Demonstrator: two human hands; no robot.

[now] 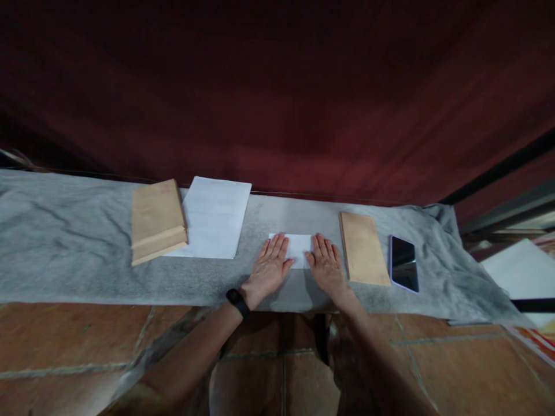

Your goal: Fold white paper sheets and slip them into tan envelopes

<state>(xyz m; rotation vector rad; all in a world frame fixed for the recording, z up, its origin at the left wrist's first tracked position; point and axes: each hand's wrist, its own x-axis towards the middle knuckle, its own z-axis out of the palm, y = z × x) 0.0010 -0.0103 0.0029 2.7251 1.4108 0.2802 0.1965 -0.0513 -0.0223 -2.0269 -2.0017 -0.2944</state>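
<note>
Grey cloth [56, 242] before dark red fabric [277, 104], with a small paper [299, 245] just below the frame's centre.
Left hand [269, 268] and right hand [326, 268] lie flat on its opposite ends, fingers extended, grip released; white sheets [217, 219] and brown envelopes [156, 211] overlap at centre left, with another envelope stack [366, 248] and a phone [404, 263] at centre right.

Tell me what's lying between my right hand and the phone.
In the head view, a brown paper stack lies on the gray cloth between your right hand and the phone.
</note>
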